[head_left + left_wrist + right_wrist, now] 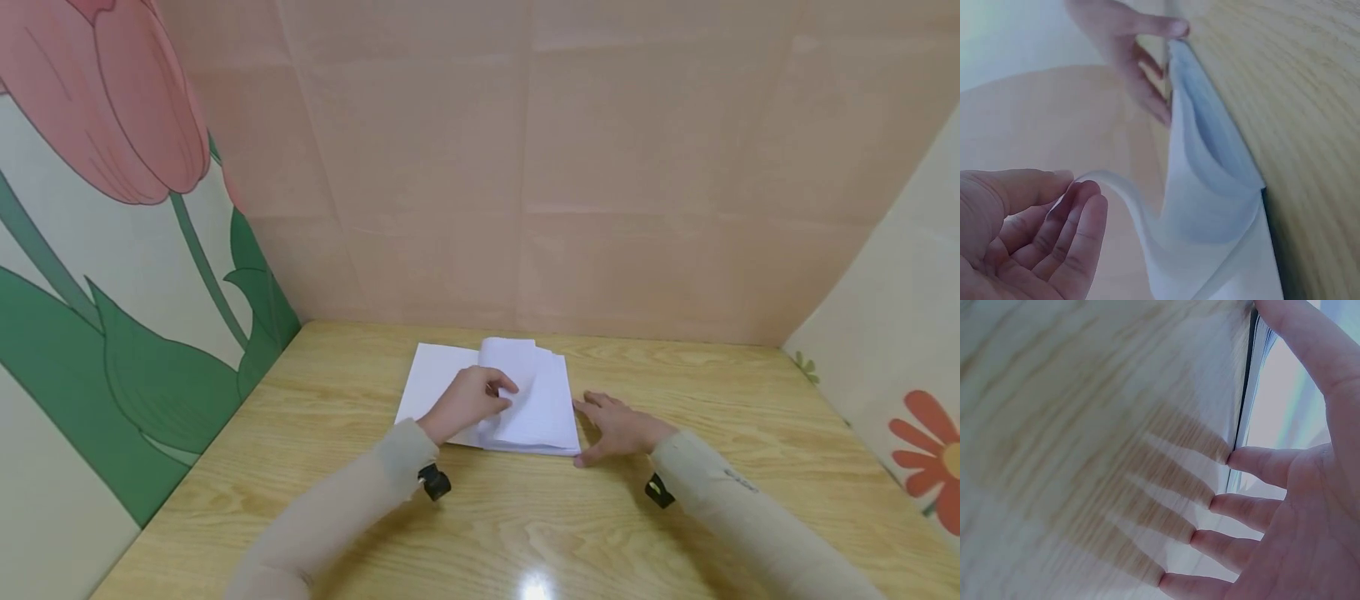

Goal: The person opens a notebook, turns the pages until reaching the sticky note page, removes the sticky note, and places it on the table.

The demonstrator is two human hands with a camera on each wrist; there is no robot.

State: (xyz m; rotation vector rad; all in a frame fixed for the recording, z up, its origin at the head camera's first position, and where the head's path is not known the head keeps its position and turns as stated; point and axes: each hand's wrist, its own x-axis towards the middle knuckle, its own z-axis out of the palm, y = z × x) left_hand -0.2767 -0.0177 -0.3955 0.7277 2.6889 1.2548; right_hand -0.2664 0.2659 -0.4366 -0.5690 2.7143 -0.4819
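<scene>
An open notebook [437, 375] with white pages lies flat on the table. My left hand [471, 400] is above it, pinching the edge of a lifted page [1138, 212] between thumb and fingers. That page [506, 357] curves up from the pages beneath it. At the notebook's right side rests my right hand [622, 427], its fingers spread. In the right wrist view, the fingertips of this right hand [1310, 512] touch the tabletop along the notebook's dark edge [1244, 406], with the thumb at a corner.
The notebook is on a wood-grain table [540, 517] below a pinkish-beige back covering [615, 167]. A tulip-patterned panel [135, 275] stands at the left, and a flower-patterned panel [915, 317] at the right. A small black device [433, 482] is strapped at the left wrist.
</scene>
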